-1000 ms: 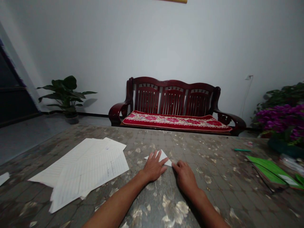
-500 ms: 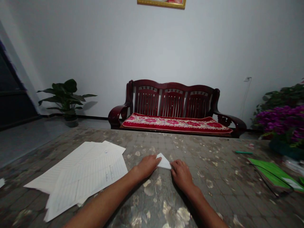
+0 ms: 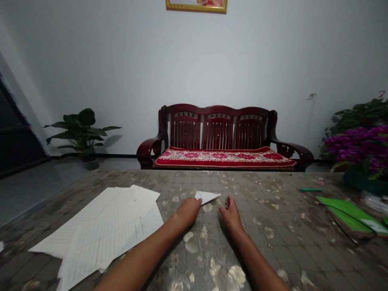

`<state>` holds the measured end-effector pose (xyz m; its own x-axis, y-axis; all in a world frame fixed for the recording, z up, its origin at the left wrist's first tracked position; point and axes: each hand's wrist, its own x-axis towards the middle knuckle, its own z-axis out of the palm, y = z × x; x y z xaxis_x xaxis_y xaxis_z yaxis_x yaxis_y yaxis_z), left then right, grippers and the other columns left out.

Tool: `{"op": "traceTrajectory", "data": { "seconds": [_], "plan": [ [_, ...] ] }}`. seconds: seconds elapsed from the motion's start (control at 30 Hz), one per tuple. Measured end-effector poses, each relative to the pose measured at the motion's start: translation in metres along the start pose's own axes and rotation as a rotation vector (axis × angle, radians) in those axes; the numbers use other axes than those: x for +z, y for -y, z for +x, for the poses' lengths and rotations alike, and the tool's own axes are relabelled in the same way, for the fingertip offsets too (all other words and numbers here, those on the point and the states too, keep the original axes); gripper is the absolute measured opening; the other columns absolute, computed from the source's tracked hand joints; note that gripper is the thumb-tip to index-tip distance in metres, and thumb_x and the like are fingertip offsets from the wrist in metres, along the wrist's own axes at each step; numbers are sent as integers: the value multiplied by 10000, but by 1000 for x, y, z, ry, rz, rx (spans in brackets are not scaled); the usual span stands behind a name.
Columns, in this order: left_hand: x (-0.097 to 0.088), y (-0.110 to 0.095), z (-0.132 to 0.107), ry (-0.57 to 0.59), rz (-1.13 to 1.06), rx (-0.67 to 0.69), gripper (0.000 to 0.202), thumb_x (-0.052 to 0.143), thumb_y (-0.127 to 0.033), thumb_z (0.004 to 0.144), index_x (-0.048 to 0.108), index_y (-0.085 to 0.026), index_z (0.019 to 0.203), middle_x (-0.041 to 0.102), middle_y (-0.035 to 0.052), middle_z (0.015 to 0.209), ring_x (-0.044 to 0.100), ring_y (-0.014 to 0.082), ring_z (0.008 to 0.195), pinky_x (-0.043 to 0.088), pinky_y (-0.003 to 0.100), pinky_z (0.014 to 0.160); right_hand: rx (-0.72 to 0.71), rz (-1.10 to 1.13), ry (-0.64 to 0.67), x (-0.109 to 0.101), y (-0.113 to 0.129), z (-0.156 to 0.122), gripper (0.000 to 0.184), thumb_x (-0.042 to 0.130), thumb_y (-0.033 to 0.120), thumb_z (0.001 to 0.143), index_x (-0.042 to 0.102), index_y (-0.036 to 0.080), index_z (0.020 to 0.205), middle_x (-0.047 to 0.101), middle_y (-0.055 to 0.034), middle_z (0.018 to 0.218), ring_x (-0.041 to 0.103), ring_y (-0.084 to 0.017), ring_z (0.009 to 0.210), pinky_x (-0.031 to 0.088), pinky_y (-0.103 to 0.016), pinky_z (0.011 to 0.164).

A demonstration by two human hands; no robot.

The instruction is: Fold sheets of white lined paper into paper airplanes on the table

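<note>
A small white piece of folded paper (image 3: 207,197), pointed at its right end, is pinched at its left end by my left hand (image 3: 190,211). It is slightly above the patterned table or resting on it; I cannot tell which. My right hand (image 3: 231,213) is a short way to the right of the paper's tip and does not touch it. Its fingers are half curled, the thumb stands apart from them, and nothing shows between them. To the left of my left arm lies a loose pile of lined paper sheets (image 3: 112,226), with some handwriting on the top one.
On the table's (image 3: 273,242) right side are a green pen (image 3: 311,189), a green booklet (image 3: 348,212) with dark-framed glasses (image 3: 339,230) on it, and purple flowers (image 3: 360,147). A wooden bench (image 3: 218,125) stands beyond the far edge, and a potted plant (image 3: 83,131) at the left.
My right hand has come away from the folded paper. The paper has turned in my left hand, so its tip points right instead of up. The view has shifted slightly.
</note>
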<state>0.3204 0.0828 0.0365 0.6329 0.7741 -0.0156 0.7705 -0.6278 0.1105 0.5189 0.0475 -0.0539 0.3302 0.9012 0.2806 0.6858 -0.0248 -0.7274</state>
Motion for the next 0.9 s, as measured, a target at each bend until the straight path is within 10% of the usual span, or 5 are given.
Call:
{"op": "traceTrajectory", "data": {
  "seconds": [0.2,0.43,0.9],
  "plan": [
    [4,7,0,-68,-43,-102,394,456,-108,872,582,-158,1242,709,146,1106,658,264,1062,495,339,893,385,864,49,9,43,6,855,682,249,573,430,164,1385,585,-177,1338,599,-270,1168,514,-310,875],
    [10,12,-3,-143,-184,-118,472,467,-74,832,574,-205,1273,698,99,1174,640,233,1104,455,327,971,349,931,218,19,75,22,444,685,276,566,667,150,991,700,-17,742,575,-126,562,445,-205,516],
    [26,38,12,-200,-654,-122,812,653,-180,719,364,-170,1478,481,141,1473,505,290,1298,381,360,1081,292,866,310,50,86,44,314,624,329,612,712,150,855,682,-32,641,587,-149,523,478,-251,504]
  ]
}}
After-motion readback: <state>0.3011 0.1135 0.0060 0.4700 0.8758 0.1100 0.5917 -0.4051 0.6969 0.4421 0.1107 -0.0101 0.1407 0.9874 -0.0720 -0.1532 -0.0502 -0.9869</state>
